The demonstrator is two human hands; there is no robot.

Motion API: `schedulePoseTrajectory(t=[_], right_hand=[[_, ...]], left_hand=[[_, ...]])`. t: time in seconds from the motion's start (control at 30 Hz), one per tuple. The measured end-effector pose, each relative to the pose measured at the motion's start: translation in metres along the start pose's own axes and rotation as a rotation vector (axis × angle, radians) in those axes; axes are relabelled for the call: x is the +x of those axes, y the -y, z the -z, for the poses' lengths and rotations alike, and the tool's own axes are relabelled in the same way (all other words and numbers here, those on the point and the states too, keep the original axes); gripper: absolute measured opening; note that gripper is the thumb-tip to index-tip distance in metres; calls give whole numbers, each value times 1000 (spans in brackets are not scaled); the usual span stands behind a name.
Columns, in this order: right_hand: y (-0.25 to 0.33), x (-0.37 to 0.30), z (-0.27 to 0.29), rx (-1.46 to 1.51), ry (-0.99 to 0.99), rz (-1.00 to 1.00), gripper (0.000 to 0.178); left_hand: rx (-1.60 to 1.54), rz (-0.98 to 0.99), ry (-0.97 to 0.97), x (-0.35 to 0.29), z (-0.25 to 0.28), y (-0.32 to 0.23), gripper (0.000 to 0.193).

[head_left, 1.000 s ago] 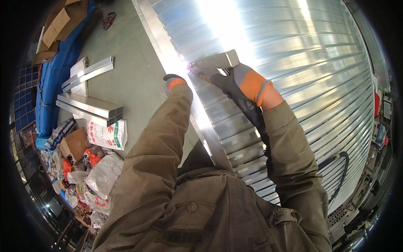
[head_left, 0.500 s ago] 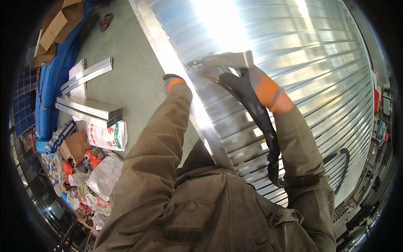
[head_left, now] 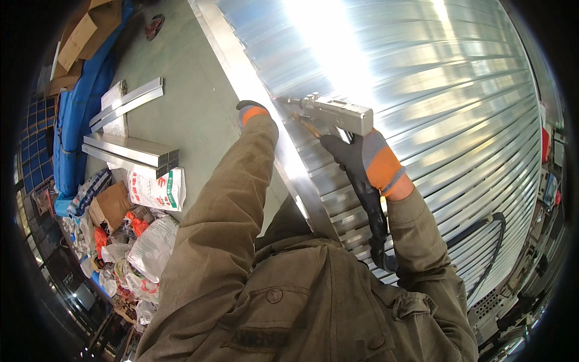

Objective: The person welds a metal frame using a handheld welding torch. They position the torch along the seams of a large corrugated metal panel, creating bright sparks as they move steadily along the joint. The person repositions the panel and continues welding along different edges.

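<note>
My right hand (head_left: 369, 158), in a black, grey and orange glove, is wrapped round the grip of a handheld welding gun (head_left: 339, 113). The gun has a boxy silver body and a thin nozzle pointing left at the metal frame. Its tip is close to the inner edge of the frame rail (head_left: 241, 72); whether it touches, I cannot tell. A black sleeved cable (head_left: 377, 226) hangs from the grip. My left hand (head_left: 253, 112), gloved alike, is at the rail's outer edge; its fingers are mostly hidden. Ribbed shiny metal slats (head_left: 446, 139) fill the frame.
On the green floor at left lie silver metal profiles (head_left: 129, 151) and a white printed bag (head_left: 158, 190). Plastic bags and scraps (head_left: 151, 250) are heaped nearer, beside a blue wrapped roll (head_left: 75, 133) and cardboard boxes (head_left: 90, 33). A black hose (head_left: 476, 226) lies across the slats.
The welding gun has come down and slightly right, now steady with its nozzle near the rail, where it was blurred before. My left hand stays at the rail's outer edge.
</note>
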State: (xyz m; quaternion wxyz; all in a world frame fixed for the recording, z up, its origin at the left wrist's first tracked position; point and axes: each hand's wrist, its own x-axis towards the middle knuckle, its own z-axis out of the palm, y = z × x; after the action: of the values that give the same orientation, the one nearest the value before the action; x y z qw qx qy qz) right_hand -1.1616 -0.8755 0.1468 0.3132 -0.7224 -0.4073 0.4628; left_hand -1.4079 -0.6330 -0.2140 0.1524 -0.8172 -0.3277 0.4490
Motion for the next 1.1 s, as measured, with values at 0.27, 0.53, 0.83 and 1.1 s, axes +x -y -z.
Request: schedulePoseTrajectory(t=[0.27, 0.53, 0.83, 1.1], right_hand=[[34, -120, 49, 127, -33, -109, 47], [34, -405, 65, -272, -117, -435, 47], [4, -541, -57, -570, -267, -838, 48], [-20, -416, -36, -229, -326, -210, 32]], left_hand=[[-390, 30, -82, -6, 1, 14, 43], [-120, -85, 160, -80, 131, 44, 44], [-458, 6, 94, -55, 95, 50, 46], [-210, -27, 12, 23, 36, 18, 41]])
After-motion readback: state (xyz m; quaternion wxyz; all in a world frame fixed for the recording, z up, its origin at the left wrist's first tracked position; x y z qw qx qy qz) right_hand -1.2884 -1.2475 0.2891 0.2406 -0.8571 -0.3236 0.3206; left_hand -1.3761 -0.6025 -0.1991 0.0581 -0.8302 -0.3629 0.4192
